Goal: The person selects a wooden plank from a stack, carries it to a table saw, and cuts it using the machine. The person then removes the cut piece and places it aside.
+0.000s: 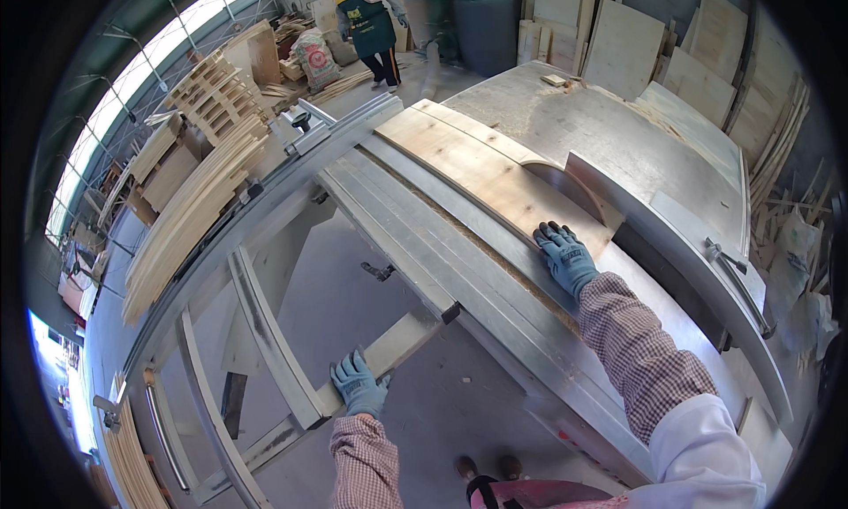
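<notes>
My right hand (567,260), in a blue-grey work glove, lies on the near end of a pale wooden board (481,169) with its fingers stretched out. The board lies flat on the metal table of a panel saw (397,204). A lengthwise line separates a narrower strip (473,131) along its right side. Beside the board's near right part stands a round, brownish saw blade (579,191), partly hidden by the wood. My left hand (359,384), gloved alike, has its fingers curled over a metal bar (402,341) of the saw's sliding frame.
A long metal fence (707,257) runs to the right of the blade. Sawdust and a small offcut (554,80) lie on the far tabletop (512,94). Stacked planks (199,213) and a pallet (212,94) stand left. Wooden sheets (624,48) lean behind. A person (369,23) stands far off.
</notes>
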Demonstrator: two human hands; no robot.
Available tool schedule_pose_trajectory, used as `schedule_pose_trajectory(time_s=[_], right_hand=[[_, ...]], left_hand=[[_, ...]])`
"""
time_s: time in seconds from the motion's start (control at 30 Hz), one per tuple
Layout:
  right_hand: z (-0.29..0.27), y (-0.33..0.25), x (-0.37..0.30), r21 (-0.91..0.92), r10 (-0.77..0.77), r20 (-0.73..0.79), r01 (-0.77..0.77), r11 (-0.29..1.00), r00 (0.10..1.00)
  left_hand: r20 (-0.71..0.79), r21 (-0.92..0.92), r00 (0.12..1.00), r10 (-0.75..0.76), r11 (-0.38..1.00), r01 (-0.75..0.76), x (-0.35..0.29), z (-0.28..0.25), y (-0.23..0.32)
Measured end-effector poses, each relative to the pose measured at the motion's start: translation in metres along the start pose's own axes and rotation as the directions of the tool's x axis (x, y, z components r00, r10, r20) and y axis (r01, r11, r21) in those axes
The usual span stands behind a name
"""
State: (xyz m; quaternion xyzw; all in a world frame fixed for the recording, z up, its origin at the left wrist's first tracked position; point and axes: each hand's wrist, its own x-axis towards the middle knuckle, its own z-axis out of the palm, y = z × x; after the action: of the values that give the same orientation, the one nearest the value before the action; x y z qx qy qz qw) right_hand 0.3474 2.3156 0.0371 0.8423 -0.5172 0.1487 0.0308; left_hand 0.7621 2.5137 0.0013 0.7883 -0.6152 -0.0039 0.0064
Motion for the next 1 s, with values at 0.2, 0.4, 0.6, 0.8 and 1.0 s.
schedule_pose_trajectory(time_s=[0.2, 0.4, 0.6, 0.8, 1.0], right_hand=[[-0.003, -0.005, 0.000, 0.009, 0.027, 0.004, -0.027, 1.000, 1.000], [-0.002, -0.008, -0.011, -0.021, 0.093, -0.027, -0.093, 0.995, 0.995], [-0.032, -0.050, -0.117, -0.001, 0.095, 0.016, -0.095, 0.995, 0.995], [-0.082, -0.099, -0.261, 0.039, 0.093, 0.032, -0.094, 0.995, 0.995], [-0.117, -0.115, -0.339, 0.027, 0.142, 0.064, -0.144, 0.989, 0.988]], left_hand=[[-0.003, 0.013, 0.999, -0.033, 0.999, 0.033, 0.000, 0.004, -0.001], [-0.024, -0.038, 1.000, -0.008, 0.999, 0.007, 0.004, 0.009, 0.004], [-0.069, -0.046, 0.998, 0.012, 0.999, -0.015, 0.009, 0.019, -0.004], [-0.061, -0.036, 0.998, -0.010, 0.999, 0.007, 0.007, 0.021, -0.012], [-0.061, -0.033, 0.998, -0.001, 0.999, -0.001, 0.003, 0.016, -0.009]])
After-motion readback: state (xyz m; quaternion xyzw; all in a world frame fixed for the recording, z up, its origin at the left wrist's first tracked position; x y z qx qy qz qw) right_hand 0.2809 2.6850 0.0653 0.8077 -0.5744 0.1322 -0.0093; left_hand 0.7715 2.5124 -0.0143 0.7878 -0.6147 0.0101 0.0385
